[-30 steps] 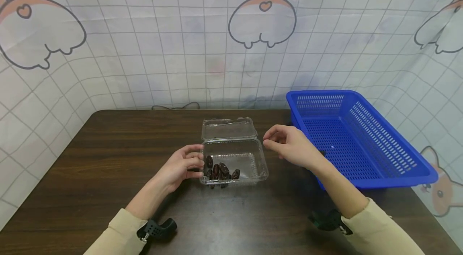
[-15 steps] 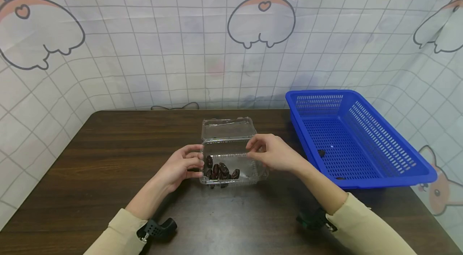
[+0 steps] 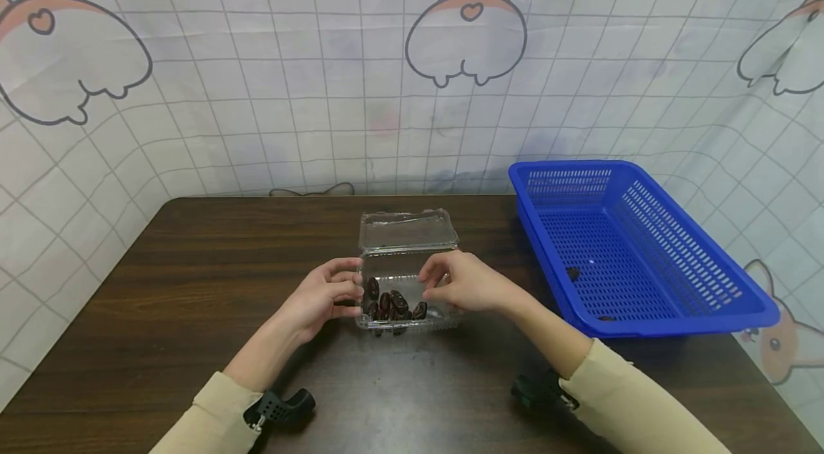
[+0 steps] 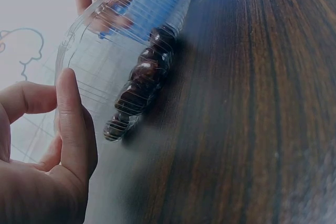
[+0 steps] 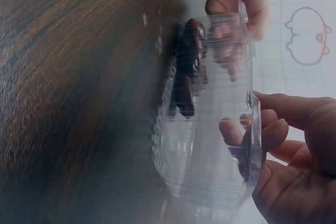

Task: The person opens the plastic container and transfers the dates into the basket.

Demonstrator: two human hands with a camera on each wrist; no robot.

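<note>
A clear plastic clamshell box sits on the table with its lid folded back. Several dark brown dates lie in its left part, pressed along the front wall. My left hand rests its spread fingers against the left side; the left wrist view has those fingertips touching the clear wall. Over the right part of the box hovers my right hand, its fingers bent and apart, to the right of the dates. Through the plastic, the right wrist view shows fingertips reaching inside with no date between them.
A blue plastic basket stands at the right of the dark wooden table. A date lies inside near its left wall, and another dark piece near its front. A patterned white cloth hangs behind.
My right hand has moved leftward from beside the basket, across the box's right edge, to over its inside. The left hand and the box stay in place.
</note>
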